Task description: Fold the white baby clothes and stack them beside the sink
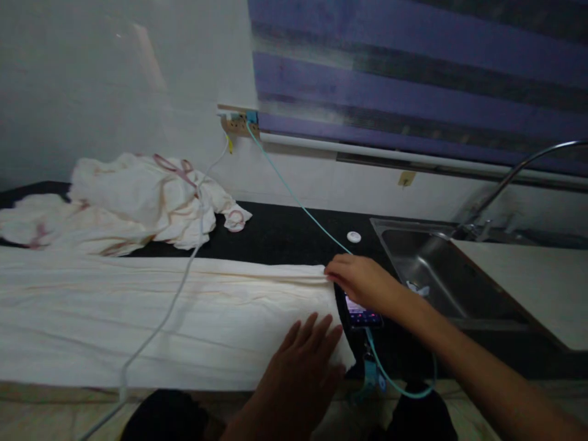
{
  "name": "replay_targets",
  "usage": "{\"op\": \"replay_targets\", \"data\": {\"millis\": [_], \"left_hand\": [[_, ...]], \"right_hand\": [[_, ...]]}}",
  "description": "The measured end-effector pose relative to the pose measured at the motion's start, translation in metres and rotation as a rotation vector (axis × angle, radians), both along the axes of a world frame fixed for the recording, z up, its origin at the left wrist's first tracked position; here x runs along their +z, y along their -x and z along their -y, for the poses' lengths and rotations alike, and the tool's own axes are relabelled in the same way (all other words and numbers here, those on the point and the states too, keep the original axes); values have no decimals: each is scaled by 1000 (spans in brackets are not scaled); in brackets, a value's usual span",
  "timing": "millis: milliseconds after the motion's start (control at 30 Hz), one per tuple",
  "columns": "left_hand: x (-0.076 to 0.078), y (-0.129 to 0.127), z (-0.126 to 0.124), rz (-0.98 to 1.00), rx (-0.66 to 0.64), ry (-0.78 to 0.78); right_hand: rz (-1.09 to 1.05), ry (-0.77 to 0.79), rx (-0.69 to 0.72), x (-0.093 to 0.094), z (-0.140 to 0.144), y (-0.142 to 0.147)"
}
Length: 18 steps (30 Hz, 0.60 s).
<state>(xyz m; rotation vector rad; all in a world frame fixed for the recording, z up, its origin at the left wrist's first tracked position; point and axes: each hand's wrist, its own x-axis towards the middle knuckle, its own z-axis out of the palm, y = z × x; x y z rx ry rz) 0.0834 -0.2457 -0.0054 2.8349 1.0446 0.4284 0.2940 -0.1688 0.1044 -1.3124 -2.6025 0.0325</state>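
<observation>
A long white cloth lies spread along the black counter, with shallow creases and a folded strip along its far edge. Fingers of my right hand pinch the cloth's far right corner. Flat on the cloth near its right end rests my left hand, fingers spread and holding nothing. Partly under my right wrist is a lit phone, with a teal cable running to it.
Crumpled white fabric with pink ties lies at the back left. A white cord crosses over the cloth. To the right are a metal sink, a faucet and a pale board. A small white disc sits behind my right hand.
</observation>
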Motion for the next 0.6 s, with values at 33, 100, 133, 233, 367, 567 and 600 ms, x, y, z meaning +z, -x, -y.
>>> {"op": "replay_targets", "data": {"millis": [33, 100, 133, 233, 367, 567, 600], "left_hand": [[-1, -3, -2, 6, -4, 43], [-4, -4, -6, 37, -2, 125], [-6, -3, -8, 49, -5, 172], [-8, 1, -10, 75, -51, 273], [6, 7, -10, 144, -113, 256], [22, 14, -6, 120, -151, 316], [20, 16, -5, 94, -181, 323]], "right_hand": [[49, -42, -27, -5, 18, 6], [54, -151, -68, -24, 54, 18], [1, -225, -87, -37, 71, 25], [-247, -370, -156, -79, 114, 40], [-358, -393, -240, -117, 139, 45], [-417, -440, -293, -118, 136, 44], [-424, -449, -304, -117, 135, 47]]}}
